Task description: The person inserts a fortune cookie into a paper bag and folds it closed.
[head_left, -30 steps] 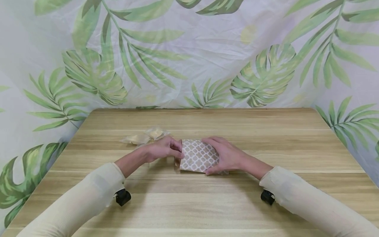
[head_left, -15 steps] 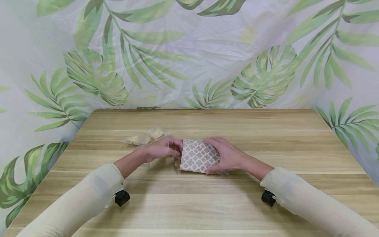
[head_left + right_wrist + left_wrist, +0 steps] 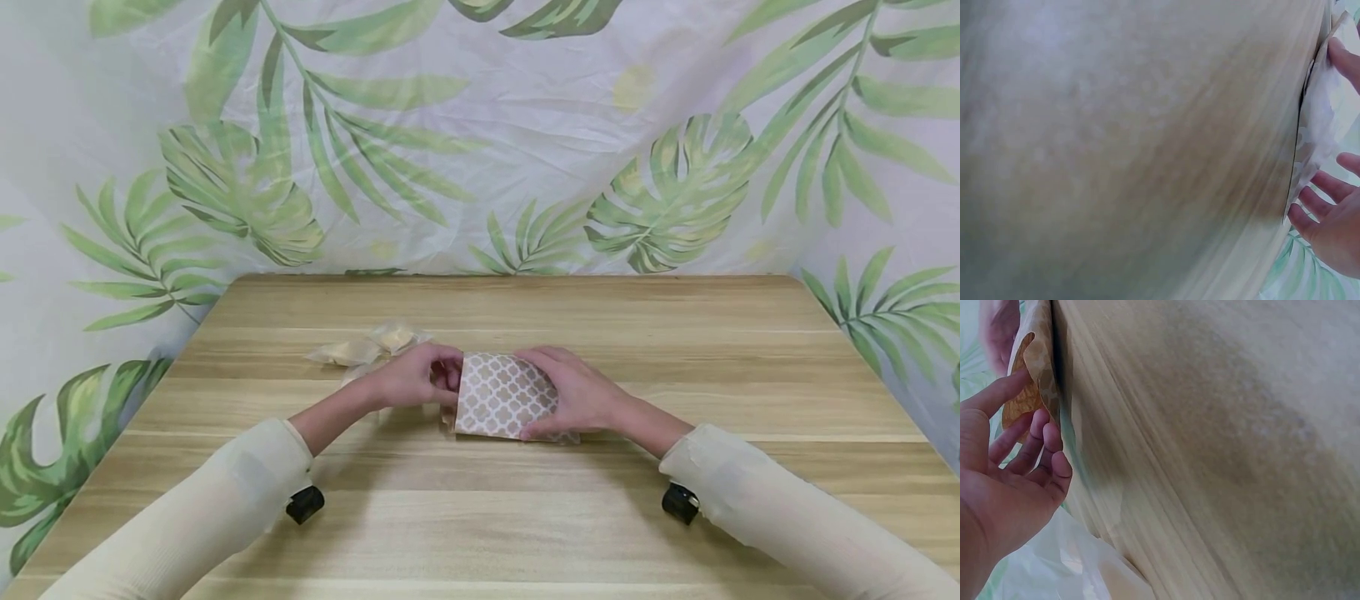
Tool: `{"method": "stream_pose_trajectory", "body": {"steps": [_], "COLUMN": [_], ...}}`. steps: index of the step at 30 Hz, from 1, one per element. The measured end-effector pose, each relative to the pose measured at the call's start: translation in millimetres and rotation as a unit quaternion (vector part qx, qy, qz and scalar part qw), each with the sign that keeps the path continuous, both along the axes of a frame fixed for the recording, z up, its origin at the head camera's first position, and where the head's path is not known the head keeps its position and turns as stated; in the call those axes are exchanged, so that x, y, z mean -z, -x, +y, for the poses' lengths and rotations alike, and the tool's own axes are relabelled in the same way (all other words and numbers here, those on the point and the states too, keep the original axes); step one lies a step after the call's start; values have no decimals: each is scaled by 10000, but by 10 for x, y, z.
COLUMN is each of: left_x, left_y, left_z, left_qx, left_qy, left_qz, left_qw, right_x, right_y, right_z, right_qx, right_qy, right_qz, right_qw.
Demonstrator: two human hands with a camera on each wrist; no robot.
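Note:
A patterned paper bag (image 3: 498,396), tan with white lattice print, lies in the middle of the table with its mouth to the left. My right hand (image 3: 577,392) holds its right end, thumb on the near edge and fingers over the far edge; the right wrist view shows this thumb and these fingertips along the bag (image 3: 1310,140). At the mouth is my left hand (image 3: 416,375). In the left wrist view the left thumb reaches into the brown opening (image 3: 1022,397), the index fingertip is at its rim, and the other fingers are loosely bent outside.
Clear packets with pale yellow contents, among them one at the left (image 3: 345,353) and one farther back (image 3: 396,337), lie just behind my left hand. Transparent film (image 3: 570,437) shows under the bag's right end. A leaf-print cloth (image 3: 525,150) hangs behind the wooden table (image 3: 495,525).
The left thumb and fingers have gone from pinching the bag's edge to being spread apart at its mouth. My right hand and the bag stay nearly in place.

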State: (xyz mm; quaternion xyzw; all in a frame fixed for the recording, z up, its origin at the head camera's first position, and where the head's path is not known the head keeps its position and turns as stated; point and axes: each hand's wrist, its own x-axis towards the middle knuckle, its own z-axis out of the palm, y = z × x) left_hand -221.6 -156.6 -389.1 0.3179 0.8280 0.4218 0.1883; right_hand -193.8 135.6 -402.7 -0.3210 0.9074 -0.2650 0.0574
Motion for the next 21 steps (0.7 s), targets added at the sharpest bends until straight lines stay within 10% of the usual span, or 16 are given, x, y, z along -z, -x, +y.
{"method": "stream_pose_trajectory", "body": {"steps": [21], "left_x": [38], "left_y": [0], "left_z": [-14], "left_qx": [-124], "left_qy": [97], "left_qz": [500], "left_qw": [9986], "right_x": [45], "right_y": [-7], "right_z": [12], "right_qx": [135], "right_qy": [142], "right_qz": [95], "right_qw": [9998]}}
